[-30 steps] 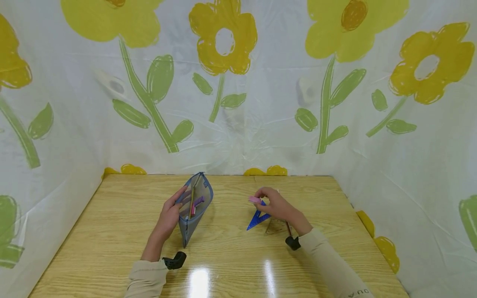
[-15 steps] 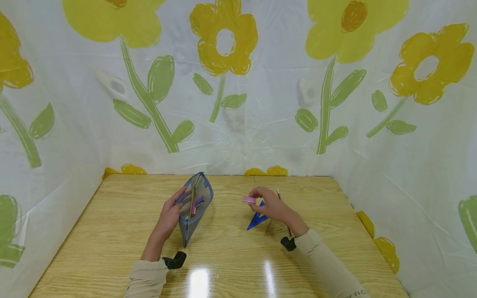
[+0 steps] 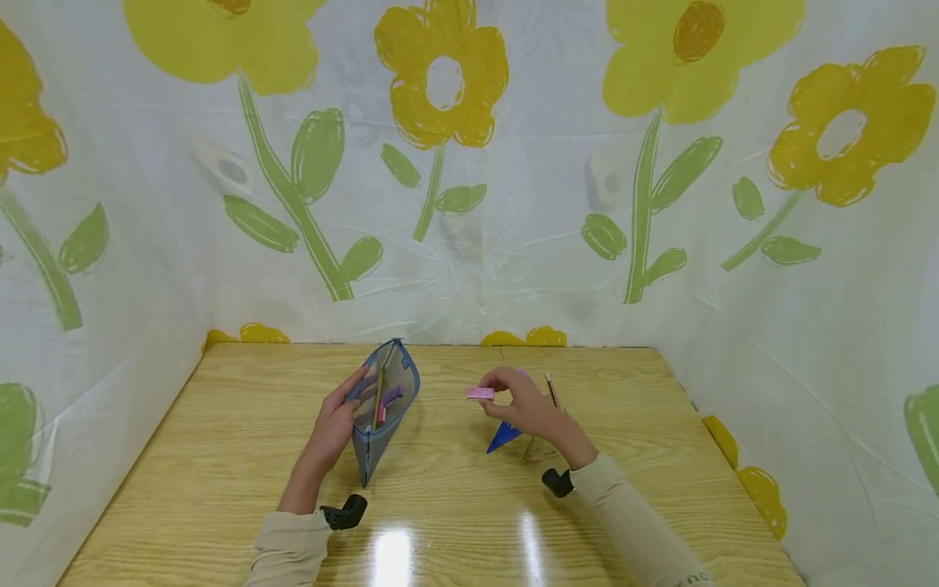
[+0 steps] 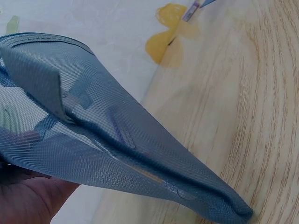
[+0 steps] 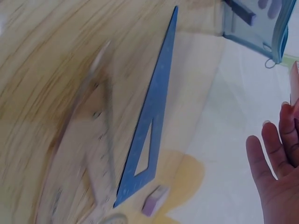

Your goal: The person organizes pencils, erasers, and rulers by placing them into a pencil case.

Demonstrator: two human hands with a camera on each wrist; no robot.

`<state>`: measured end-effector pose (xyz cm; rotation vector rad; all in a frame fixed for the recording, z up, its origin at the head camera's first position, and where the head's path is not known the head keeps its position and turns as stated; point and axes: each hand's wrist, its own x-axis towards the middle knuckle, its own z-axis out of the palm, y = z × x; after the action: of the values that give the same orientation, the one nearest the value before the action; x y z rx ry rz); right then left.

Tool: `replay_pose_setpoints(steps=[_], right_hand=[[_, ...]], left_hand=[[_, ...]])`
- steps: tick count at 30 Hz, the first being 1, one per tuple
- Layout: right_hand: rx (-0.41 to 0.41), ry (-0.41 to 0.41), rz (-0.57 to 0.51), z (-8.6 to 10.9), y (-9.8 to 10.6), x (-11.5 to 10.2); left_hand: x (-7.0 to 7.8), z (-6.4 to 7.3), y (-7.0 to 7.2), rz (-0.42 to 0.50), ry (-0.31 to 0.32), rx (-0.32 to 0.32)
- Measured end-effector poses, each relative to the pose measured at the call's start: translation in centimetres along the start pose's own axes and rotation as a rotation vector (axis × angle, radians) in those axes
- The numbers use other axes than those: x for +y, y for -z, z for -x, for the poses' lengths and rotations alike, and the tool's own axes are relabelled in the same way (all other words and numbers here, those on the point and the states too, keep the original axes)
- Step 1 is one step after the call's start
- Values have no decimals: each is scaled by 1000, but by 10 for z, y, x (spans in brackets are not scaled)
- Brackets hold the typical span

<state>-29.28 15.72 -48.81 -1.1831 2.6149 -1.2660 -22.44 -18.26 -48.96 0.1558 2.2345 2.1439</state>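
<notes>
My left hand (image 3: 333, 428) grips a blue-grey mesh pencil pouch (image 3: 377, 456) by its left side, its zipped mouth spread wide. Inside lie a yellow pencil (image 3: 377, 399), a purple piece (image 3: 394, 397) and a pink piece with a white end. In the left wrist view, the mesh pouch (image 4: 107, 107) shows these only dimly. My right hand (image 3: 524, 403) pinches a pink eraser (image 3: 480, 393) between thumb and fingertips, to the right of the pouch. Below that hand lies a blue set square (image 3: 502, 438), partly covered by it.
A clear set square (image 5: 84, 154) lies beside the blue set square (image 5: 156, 100). Near its short side is a purple-and-white eraser (image 5: 155, 200). A dark pencil (image 3: 553, 391) lies behind my right wrist. Flower-printed cloth (image 3: 480, 269) walls the wooden table (image 3: 220, 456) at the back and sides.
My right hand has moved left toward the pouch with the pink eraser, uncovering the dark pencil behind it. The left hand and the pouch have stayed put.
</notes>
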Motion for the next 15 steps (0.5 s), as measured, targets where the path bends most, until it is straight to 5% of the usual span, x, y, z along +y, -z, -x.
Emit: replay_pose_setpoints(steps=[15], right_hand=[[24,29,-11,-18,-14,-15]], left_hand=[[-2,-1,1,-14,-5,2]])
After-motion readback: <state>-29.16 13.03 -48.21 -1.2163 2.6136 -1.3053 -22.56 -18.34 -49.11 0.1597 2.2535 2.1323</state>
